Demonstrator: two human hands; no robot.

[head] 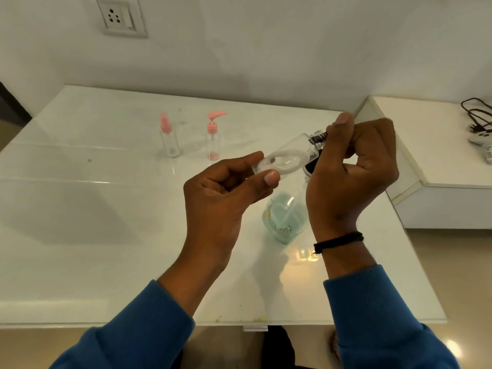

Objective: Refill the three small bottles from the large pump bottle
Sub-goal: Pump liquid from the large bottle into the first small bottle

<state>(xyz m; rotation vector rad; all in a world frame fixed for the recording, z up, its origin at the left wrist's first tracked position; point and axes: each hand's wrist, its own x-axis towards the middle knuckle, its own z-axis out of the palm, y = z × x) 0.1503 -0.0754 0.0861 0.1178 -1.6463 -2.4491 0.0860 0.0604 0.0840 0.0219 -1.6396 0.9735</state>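
Note:
A small clear bottle lies tilted in the air between my hands. My left hand pinches its base between thumb and fingers. My right hand curls round its dark threaded neck; whatever it holds there is hidden by the fingers. Below them the large pale green bottle stands on the white table, its pump top hidden behind my right hand. Two small clear bottles stand upright further back: one with a pink spray cap and one with a pink pump top.
A raised white ledge borders the table on the right, with black cables and a white device on it. A wall socket sits on the wall behind. The table's front edge runs just above my sleeves.

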